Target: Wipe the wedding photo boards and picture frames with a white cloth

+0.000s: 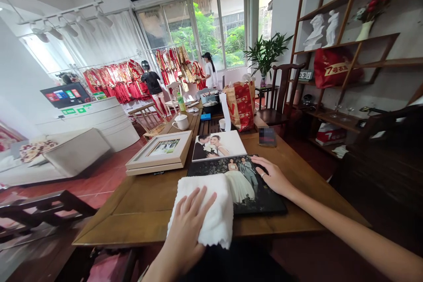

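My left hand (189, 224) is on a folded white towel (216, 198), its fingers bent over the cloth and the thumb partly hidden. The towel covers the lower left corner of a dark wedding photo panel (244, 180) lying on the wooden table. My right hand (272, 176) rests at the panel's upper right edge with fingers stretched out, wearing a ring. Just behind lies a lighter wedding photo panel (218, 146) of a couple. Left of it, a pale wood picture frame (161, 152) lies stacked on another frame.
Farther along the table (132, 211) stand a white lidded cup (180, 121), a blue box (205, 117), a red and tan paper bag (240, 105) and a small dark block (267, 137). Chairs flank the table. Two people stand by racks of red garments (114, 81); shelves rise at right.
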Available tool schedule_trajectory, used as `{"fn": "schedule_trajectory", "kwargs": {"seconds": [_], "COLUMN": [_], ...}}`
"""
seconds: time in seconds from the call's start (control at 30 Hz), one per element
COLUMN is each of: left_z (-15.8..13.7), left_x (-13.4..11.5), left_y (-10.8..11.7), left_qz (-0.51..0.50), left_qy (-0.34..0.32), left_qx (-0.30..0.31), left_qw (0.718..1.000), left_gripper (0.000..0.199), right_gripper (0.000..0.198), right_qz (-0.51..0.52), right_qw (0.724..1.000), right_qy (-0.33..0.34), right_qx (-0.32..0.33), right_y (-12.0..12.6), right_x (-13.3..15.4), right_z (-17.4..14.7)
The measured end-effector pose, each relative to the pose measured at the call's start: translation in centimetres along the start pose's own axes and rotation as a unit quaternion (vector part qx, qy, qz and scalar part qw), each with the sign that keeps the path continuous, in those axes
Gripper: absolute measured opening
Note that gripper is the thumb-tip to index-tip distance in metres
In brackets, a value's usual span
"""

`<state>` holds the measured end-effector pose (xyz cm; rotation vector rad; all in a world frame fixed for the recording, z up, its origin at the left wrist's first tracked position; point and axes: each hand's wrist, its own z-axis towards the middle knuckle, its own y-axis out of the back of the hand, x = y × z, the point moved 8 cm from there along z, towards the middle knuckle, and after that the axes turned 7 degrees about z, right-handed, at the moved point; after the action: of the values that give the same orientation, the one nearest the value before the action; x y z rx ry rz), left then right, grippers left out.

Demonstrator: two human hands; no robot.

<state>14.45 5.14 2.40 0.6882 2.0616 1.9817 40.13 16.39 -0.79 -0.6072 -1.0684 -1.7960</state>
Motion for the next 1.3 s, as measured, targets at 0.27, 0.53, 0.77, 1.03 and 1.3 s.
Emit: {"fn": "schedule_trajectory", "kwargs": {"seconds": [0.27, 0.53, 0.77, 1.03, 1.3], "left_z": [6.0, 1.9, 0.3, 8.7, 9.7], "left_x": [3.8, 2.5, 0.3, 2.6, 3.0], "left_y": [1.2, 0.2, 0.0, 1.6, 1.5], "left_qz": [-0.001, 0.011, -0.017, -0.004, -0.005], "left_qy": [0.005, 0.026, 0.021, 0.03, 0.044], "left_qx": [-0.075, -0.049, -0.007, -0.068, -0.072], "left_qw": [0.997, 0.998, 1.0, 0.997, 0.996], "left_gripper": [0.074, 0.091, 0.099, 0.069, 0.063], "right_gripper": [0.033, 0.033, 0.033, 0.033, 0.034], "right_qz": [-0.005, -0.006, -0.011, -0.015, -0.016], "right_qw": [1.0, 1.0, 1.0, 1.0, 1.0], "right_qy": [0.003, 0.0, -0.004, -0.003, -0.006], "right_qx": [0.007, -0.005, 0.007, 0.015, 0.013], "right_y": [0.1, 0.1, 0.0, -0.1, 0.0], "right_x": [0.3, 0.2, 0.1, 0.4, 0.4], "right_z": [0.0, -0.1, 0.0, 0.0, -0.1]}}
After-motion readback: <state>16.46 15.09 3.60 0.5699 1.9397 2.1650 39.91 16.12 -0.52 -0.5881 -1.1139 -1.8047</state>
